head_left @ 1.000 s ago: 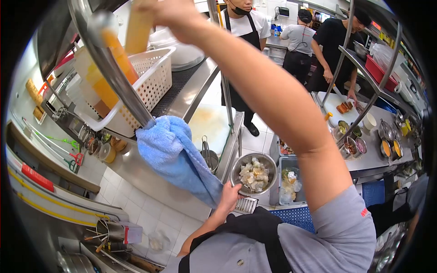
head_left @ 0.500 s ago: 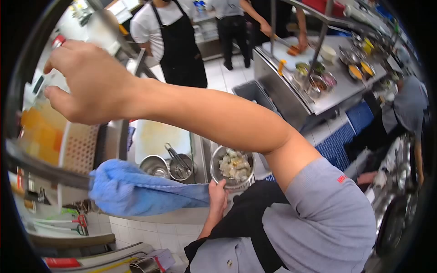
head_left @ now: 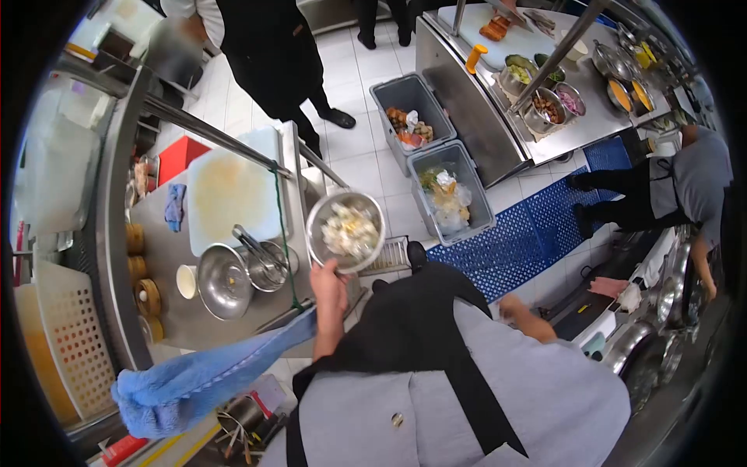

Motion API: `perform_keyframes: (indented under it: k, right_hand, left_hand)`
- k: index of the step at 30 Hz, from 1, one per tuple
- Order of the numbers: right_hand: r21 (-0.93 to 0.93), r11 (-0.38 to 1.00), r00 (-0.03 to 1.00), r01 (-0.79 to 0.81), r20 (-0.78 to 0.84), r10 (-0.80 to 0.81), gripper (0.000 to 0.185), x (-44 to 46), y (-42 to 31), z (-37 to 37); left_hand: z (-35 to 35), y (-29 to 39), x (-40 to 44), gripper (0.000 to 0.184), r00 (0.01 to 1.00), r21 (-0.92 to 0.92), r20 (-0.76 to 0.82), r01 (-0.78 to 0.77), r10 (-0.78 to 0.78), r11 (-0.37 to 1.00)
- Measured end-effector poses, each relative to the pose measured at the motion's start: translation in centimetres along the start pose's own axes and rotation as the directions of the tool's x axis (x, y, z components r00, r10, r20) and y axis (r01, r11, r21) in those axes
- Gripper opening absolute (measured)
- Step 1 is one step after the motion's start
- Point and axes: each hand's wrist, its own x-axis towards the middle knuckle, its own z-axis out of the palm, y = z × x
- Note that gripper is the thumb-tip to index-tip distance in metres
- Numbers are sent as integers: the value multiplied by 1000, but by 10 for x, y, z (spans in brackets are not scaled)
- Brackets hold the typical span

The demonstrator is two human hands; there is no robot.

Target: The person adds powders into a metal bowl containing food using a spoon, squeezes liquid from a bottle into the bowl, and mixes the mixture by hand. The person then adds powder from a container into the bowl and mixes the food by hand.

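My left hand (head_left: pixel 330 289) is closed on the near rim of a round metal bowl (head_left: pixel 313 236), thumb over the edge. Pale, wet chunks that look like raw shrimp, with some yellow bits, fill the bowl (head_left: pixel 349 231). It is held beside the counter's edge, above the floor. A long blue towel (head_left: pixel 210 381) stretches from the lower left to near my left wrist. My right hand (head_left: pixel 523 317) is low on the right beside my body, blurred and partly hidden by my sleeve; nothing can be made out in it.
On the left counter are a stained cutting board (head_left: pixel 233 183), a metal bowl (head_left: pixel 223 292), another bowl with a whisk (head_left: pixel 268 261), and a white cup (head_left: pixel 187 282). Grey waste bins (head_left: pixel 451 226) stand ahead. A person in a black apron (head_left: pixel 268 54) stands beyond; another (head_left: pixel 685 179) works at right.
My right arm, earlier stretched across to the far left with fingers apart, has come down to my right side. The bowl stays in my left hand, appearing farther left and higher in view.
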Motion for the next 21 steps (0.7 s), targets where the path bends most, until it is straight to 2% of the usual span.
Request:
perform_keyframes:
  k: [1,2,4,6,8,9,10,11,12,14,16,17,18,19,20,21]
  right_hand:
    - [315,942,989,-114,123,79,23,-41,-12,5]
    - [295,949,988,-109,141,70,23,-33,-22,-4]
    - [174,983,992,53,108,-72,22,-9,-25,-3]
    - [56,978,976,200,82,-204,21,18,-17,4]
    - [-113,979,985,168,50,-163,22,58,-27,-17]
    - [506,812,955,-289,93,281,30,68,-48,-69]
    - [640,737,940,-218,-67,335,37,98,-47,-80]
    - [690,699,921,-185,-126,368,34,109,-59,-119]
    - [737,660,898,-145,-183,401,32,118,-77,-166]
    - [754,655,832,55,-397,387,31,170,-81,-188]
    - [769,637,811,46,-401,426,29,185,-102,-241]
    - [783,620,805,42,-394,443,28,191,-116,-260]
    - [790,611,792,41,-398,462,28,198,-127,-263]
    - [799,601,768,19,-397,503,28,207,-133,-256]
    - [800,600,737,3,-407,539,27,215,-133,-260]
    - [857,516,779,-11,-316,542,28,213,-137,-263]
  left_hand:
    - [8,5,13,31,1000,-42,-12,-17,16,999]
    - [19,13,28,31,999,-86,-25,-40,38,996]
    - [45,35,59,30,993,-49,-76,-94,90,994]
    - [57,50,98,29,989,-5,-15,-147,147,989]
    - [85,70,133,28,975,-19,-72,-214,212,977]
    - [101,75,152,27,967,-82,-110,-239,230,968]
    - [120,82,174,26,961,-146,-136,-262,243,954]
    - [131,84,202,34,957,-220,-149,-279,251,935]
    - [132,81,238,40,970,-211,-120,-235,213,949]
    - [141,82,298,47,992,-357,-89,-116,90,927]
    - [152,82,343,50,991,-443,-131,-54,-5,895]
    - [148,72,375,50,991,-452,-131,-83,26,888]
    - [153,67,390,49,977,-421,-185,-174,103,890]
    - [154,65,411,49,944,-382,-324,-192,63,904]
    - [156,67,427,48,941,-341,-336,-158,37,927]
    - [160,70,434,46,943,-226,-332,-85,5,970]
